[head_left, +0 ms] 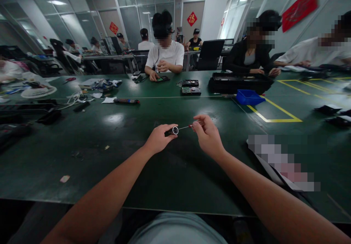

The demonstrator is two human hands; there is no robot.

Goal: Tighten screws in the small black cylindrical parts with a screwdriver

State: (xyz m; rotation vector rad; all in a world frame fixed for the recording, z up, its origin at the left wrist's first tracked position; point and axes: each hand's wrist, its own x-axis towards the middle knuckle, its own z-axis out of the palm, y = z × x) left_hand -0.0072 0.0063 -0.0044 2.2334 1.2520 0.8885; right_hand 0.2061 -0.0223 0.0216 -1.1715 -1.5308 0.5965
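Note:
Between the thumb and fingers of my left hand (158, 138) is a short black flashlight-like cylinder (174, 130), its round silver-rimmed end turned towards me. My right hand (207, 136) pinches the red handle of a thin screwdriver (183, 128). The metal shaft points left, and its tip meets or nearly meets the rim of the cylinder; contact is too small to make out. Both hands are over the green table (167, 174), close together near its middle. My left fingers hide most of the cylinder's body.
Across the table a person in a white shirt (167, 56) handles small parts. Opened drives (190, 90), a black housing (238, 82) and a blue bin (249, 97) stand beyond my hands. To the left lie a dark tool (126, 101) and cables (75, 99); papers (274, 160) lie right.

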